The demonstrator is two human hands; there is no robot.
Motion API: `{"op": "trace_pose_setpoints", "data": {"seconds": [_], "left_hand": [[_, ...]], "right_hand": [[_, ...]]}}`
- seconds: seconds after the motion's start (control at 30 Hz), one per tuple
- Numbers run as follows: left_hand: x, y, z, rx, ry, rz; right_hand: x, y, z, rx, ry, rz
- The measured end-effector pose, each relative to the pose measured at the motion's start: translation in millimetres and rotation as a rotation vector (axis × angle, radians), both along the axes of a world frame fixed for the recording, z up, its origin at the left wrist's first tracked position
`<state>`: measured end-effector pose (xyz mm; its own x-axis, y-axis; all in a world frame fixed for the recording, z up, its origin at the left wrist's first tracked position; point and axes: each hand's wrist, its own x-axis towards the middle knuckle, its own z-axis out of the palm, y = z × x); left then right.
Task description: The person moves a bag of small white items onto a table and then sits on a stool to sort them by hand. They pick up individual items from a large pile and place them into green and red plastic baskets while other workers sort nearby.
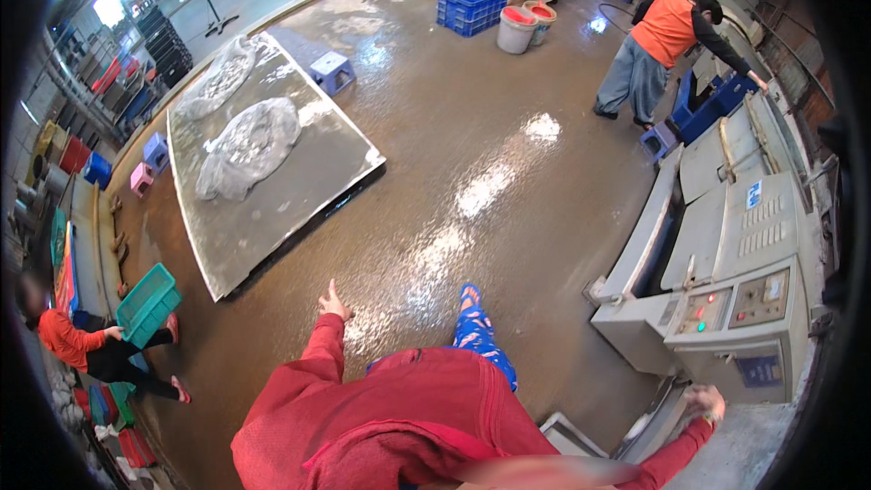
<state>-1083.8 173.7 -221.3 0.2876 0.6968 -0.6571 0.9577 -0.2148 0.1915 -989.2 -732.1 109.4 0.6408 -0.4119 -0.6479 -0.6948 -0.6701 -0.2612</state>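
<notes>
My left hand (334,301) is stretched out over the wet floor, fingers apart, with nothing in it. My right hand (706,402) is out to the right, by the metal ledge (739,436) below a grey machine (744,236). Its fingers are smeared, so I cannot make out whether it touches the ledge or holds anything. The machine's control panel (735,305) has lit red and green lights. A low metal-topped table (272,227) stands ahead to the left, carrying two clear plastic bags (249,147) of pale contents.
A co-worker in an orange vest (667,32) leans over a blue crate (712,109) at the right. Another person (68,340) at the left carries a green basket (150,304). Farther off are a blue crate (472,7), buckets (517,32) and a plastic stool (332,73). The brown floor (435,172) shines wet.
</notes>
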Motion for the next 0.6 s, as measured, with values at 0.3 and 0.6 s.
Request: {"op": "trace_pose_setpoints", "data": {"seconds": [0.3,0.6], "left_hand": [[165.3,9.7,-17.1,0.083,-0.538,0.418],[242.4,94.7,-42.6,-0.267,-0.115,0.316]], "right_hand": [[466.2,312.0,-115.9,-0.070,-0.258,0.762],[676.6,716.2,-126.9,0.570,0.098,1.234]]}}
